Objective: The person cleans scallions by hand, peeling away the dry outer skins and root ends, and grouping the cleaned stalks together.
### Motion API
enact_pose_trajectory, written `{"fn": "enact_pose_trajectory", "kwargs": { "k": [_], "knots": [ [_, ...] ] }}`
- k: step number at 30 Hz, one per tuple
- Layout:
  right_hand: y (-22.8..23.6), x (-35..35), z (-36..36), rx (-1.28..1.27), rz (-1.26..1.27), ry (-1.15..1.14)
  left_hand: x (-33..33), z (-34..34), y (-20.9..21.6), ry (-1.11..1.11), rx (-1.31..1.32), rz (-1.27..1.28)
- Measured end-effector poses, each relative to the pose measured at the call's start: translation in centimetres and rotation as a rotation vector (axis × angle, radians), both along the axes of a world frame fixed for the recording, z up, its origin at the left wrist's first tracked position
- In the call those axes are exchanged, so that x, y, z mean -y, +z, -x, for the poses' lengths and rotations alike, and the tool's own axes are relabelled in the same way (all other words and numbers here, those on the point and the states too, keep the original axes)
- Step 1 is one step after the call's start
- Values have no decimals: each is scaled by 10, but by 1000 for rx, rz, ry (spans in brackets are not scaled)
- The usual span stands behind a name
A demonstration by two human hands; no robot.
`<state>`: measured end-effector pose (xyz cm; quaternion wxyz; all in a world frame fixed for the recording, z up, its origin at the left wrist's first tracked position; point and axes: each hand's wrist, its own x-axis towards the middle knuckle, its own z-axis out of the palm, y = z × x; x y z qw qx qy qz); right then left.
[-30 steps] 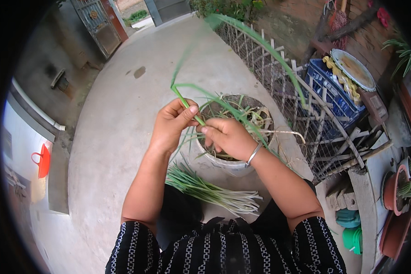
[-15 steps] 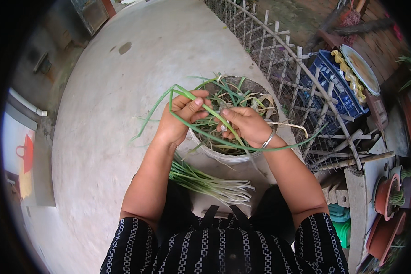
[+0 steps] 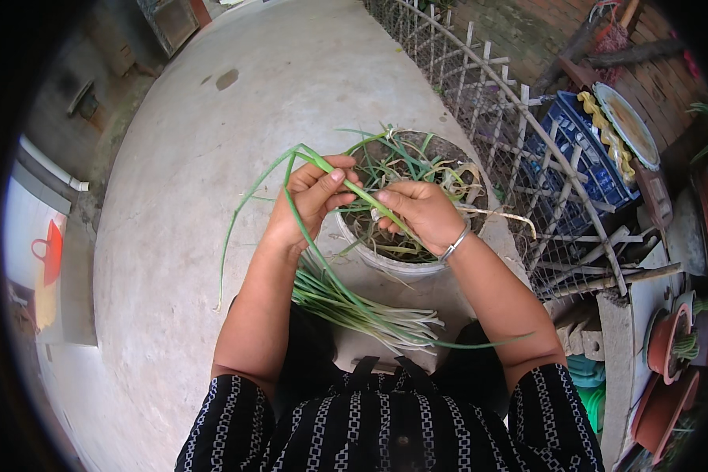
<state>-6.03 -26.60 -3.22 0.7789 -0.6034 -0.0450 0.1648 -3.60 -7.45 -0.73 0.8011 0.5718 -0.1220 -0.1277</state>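
Note:
A long green onion (image 3: 363, 194) runs slantwise between my two hands. My left hand (image 3: 311, 200) pinches its green part, thumb on top. My right hand (image 3: 421, 214), with a silver bangle at the wrist, is closed on the paler lower part. Its long leaves bend over beyond my left hand, one hanging to the left, another trailing down across my lap. Below the hands lies a bundle of green onions (image 3: 346, 307), white ends toward the right. Behind my hands stands a round pale tub (image 3: 405, 270) holding soil, dry peelings and loose green leaves.
A wooden lattice fence with wire mesh (image 3: 488, 102) runs along the right. Past it are a blue crate (image 3: 566, 149) and a pale round tray (image 3: 626, 124). Terracotta pots (image 3: 664, 409) stand at the lower right. Concrete ground (image 3: 173, 220) spreads to the left.
The onion's long leaf has swung down from over my right forearm to hang across the bundle. Another leaf droops lower on the left. Both hands keep their hold.

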Motion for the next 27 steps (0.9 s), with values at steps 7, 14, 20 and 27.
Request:
{"fn": "enact_pose_trajectory", "kwargs": {
  "k": [7,14,20,27],
  "knots": [
    [2,6,-4,-148,-388,-252,-7,-9,1,79,29,129],
    [-3,-8,-11,-175,-618,-337,32,13,-16,-10,14,-86],
    [3,10,-18,27,-222,-277,27,6,-18,99,-54,3],
    [1,26,-13,804,1061,-136,-36,-30,6,410,43,166]
  ]
}}
